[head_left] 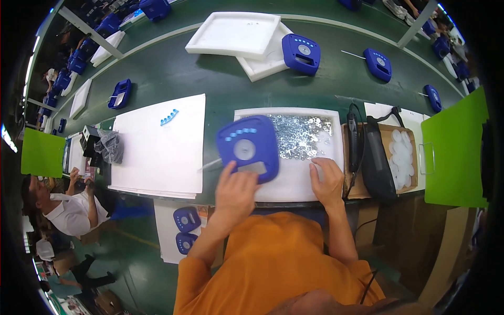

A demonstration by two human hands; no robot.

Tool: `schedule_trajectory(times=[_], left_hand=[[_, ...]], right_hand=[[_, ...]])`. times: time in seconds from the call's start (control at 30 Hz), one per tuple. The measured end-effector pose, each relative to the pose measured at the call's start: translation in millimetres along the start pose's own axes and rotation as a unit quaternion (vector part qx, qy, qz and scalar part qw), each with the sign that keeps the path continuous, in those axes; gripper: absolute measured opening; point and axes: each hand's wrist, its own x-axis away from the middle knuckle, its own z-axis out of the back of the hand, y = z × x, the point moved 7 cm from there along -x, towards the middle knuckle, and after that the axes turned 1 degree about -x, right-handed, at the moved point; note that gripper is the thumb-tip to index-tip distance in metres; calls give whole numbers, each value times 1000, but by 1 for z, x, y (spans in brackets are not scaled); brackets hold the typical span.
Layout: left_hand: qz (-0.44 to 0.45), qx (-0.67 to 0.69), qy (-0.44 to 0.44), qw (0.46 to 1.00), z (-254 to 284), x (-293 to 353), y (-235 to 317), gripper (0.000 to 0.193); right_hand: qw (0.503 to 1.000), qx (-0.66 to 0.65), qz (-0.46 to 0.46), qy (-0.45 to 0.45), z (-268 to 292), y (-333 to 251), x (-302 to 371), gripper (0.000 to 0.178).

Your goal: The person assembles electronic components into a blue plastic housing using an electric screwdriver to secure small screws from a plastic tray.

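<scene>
My left hand (234, 193) grips the lower edge of a blue plastic device casing (251, 142), held over the left side of a white tray (294, 191). The casing carries a row of light-blue buttons, a round grey disc and a pale rectangular panel; a thin light rod juts from its left side. Small shiny metal pieces (302, 135) are spread across the back of the tray. At their near edge is my right hand (327, 181), fingers bent and drawn together. Whatever its fingertips may hold is too small to make out.
White sheets (157, 152) with a light-blue button strip (169, 117) lie left. Right of the tray are a black power tool (353, 142), a black pouch (379, 163) and a carton of clear discs (401, 160). Another blue casing (301, 54) leans on stacked white trays (233, 34) behind.
</scene>
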Motion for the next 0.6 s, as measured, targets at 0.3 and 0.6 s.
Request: schedule_trajectory(times=[0.3,0.6], left_hand=[[-131,20,-62,989,-71,-14,53,23],[-170,32,-68,983,-84,-15,65,26]], right_hand=[[999,34,-28,28,29,16,2,14],[998,33,-42,22,28,22,3,15]])
